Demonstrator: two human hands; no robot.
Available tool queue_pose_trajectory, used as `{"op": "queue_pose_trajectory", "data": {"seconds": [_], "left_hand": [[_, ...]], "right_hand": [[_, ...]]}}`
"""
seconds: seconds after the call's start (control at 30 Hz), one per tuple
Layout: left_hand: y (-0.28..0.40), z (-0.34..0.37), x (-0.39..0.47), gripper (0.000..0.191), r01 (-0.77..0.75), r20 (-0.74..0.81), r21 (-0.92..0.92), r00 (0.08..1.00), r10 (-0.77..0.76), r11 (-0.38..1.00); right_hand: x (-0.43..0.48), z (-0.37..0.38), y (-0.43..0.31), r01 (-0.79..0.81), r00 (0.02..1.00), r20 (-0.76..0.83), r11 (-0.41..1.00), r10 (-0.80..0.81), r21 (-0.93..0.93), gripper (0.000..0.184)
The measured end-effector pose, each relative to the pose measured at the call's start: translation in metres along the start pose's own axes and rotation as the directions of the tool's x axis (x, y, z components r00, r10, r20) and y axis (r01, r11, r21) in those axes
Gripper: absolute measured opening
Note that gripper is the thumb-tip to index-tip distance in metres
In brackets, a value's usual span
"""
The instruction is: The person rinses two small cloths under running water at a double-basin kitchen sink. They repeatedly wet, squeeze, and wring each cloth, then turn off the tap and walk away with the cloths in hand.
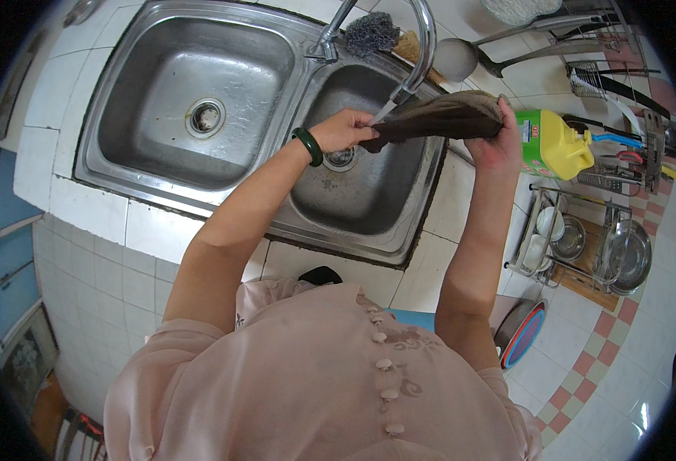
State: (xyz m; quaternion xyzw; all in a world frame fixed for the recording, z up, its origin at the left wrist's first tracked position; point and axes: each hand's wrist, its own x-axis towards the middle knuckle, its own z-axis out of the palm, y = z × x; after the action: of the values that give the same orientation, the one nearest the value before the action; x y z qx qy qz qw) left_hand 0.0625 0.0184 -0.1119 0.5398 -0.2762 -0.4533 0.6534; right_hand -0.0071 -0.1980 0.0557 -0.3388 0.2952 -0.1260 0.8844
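A dark brown cloth (pixel 441 118) is stretched between my two hands above the smaller right basin (pixel 366 190) of a stainless steel double sink. My left hand (pixel 346 131), with a dark green bangle at the wrist, pinches its left end beside the stream from the curved chrome faucet (pixel 424 46). The other end is gripped by my right hand (pixel 496 135), past the basin's right edge; some of its fingers are hidden by the cloth. Water runs from the spout onto or just beside the cloth near my left fingers.
The larger basin (pixel 199 104) lies to the left. Behind the faucet are a steel wool scrubber (pixel 371 33) and a ladle (pixel 456 59). A yellow detergent jug (pixel 562 144) stands close to my right hand, with a dish rack (pixel 568 236) nearer me.
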Motion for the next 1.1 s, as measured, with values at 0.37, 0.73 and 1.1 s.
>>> {"op": "queue_pose_trajectory", "data": {"seconds": [0.37,0.73,1.1], "left_hand": [[0.002,0.008,0.005,0.009,-0.051,-0.080,-0.111,0.996,0.043,0.993],[0.009,0.011,0.002,0.010,-0.013,-0.199,-0.089,0.980,-0.005,0.996],[-0.010,0.010,0.003,0.017,-0.105,-0.107,-0.192,0.991,0.086,0.976]], "right_hand": [[0.007,0.003,0.000,-0.045,0.995,0.091,0.998,0.041,0.040,0.021],[0.005,0.019,0.006,0.045,0.995,-0.084,0.998,-0.048,-0.046,0.022],[0.013,0.005,-0.003,0.080,0.992,-0.099,0.996,-0.082,-0.024,0.023]]}}
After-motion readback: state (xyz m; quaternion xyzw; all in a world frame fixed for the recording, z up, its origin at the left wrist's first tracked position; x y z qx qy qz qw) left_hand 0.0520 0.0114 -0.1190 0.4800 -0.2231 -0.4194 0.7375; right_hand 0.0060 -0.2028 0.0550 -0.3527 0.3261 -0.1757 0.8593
